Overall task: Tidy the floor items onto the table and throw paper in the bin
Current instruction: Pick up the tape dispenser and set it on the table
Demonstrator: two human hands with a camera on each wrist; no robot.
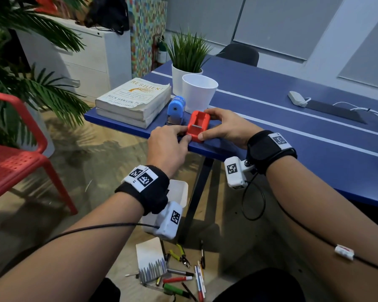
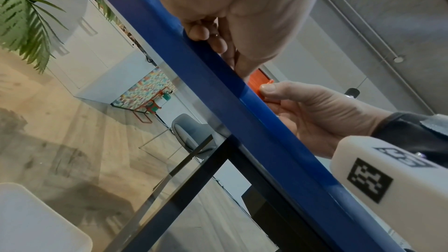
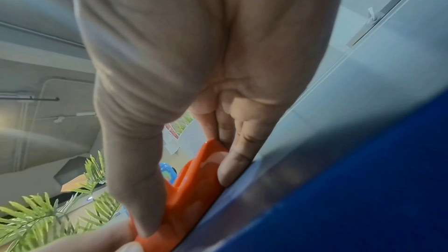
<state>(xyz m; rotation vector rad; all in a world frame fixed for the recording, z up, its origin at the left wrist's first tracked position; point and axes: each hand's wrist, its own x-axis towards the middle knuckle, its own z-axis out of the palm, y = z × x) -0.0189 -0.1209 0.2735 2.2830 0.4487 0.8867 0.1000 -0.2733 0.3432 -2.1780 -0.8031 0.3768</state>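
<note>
The fingers (image 1: pixel 214 114) of the right hand (image 1: pixel 225 127) curl around the red tape dispenser (image 1: pixel 198 125), and the left hand (image 1: pixel 168 140) pinches its near end (thumb below); it stands on the blue table (image 1: pixel 292 136) near the edge, beside a blue sharpener (image 1: pixel 175 109).

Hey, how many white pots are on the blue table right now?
2. One white pot holds the grassy plant at the table's far left end; the empty white pot stands just in front of it, behind the red tape dispenser. None appear hidden.
</note>
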